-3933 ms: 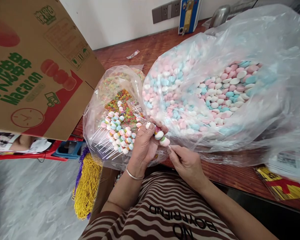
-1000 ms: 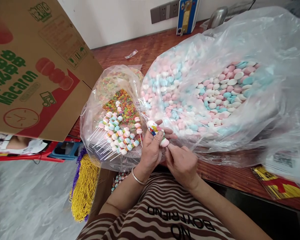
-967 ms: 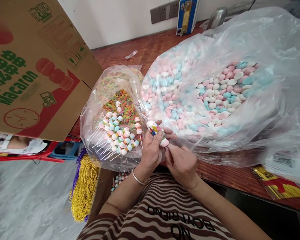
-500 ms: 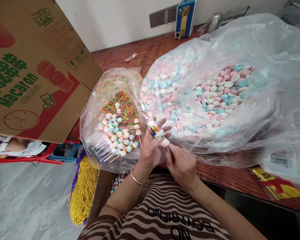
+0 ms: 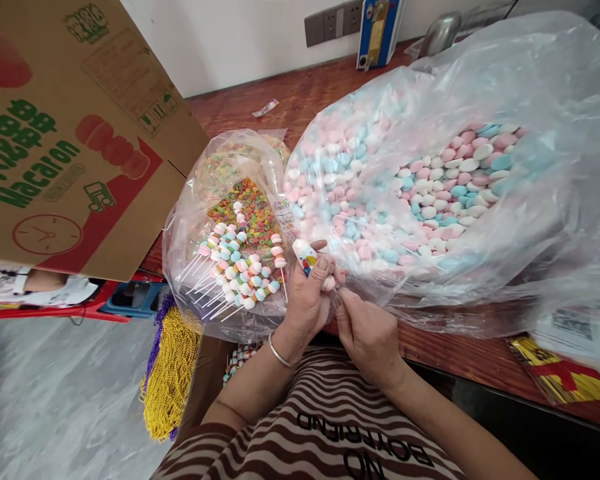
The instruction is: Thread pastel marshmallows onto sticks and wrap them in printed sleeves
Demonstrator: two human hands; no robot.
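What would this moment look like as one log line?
left hand: holds candy stack | right hand: pinches its lower end | nearby: finished skewers, candy bag

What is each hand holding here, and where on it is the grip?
The left hand pinches a candy skewer around its threaded candies. The right hand grips its lower end, just under the pink bottom piece; the stick itself is hidden.

We hold a candy skewer (image 5: 314, 261) in our left hand (image 5: 307, 300), while our right hand (image 5: 367, 333) pinches its lower end just beside a pink sweet (image 5: 329, 283). Behind them on the bench (image 5: 300, 100) lie a small bag of finished skewers (image 5: 230, 227) and a large bag of pastel sweets (image 5: 430, 180). A cardboard box (image 5: 70, 133) stands at our left.
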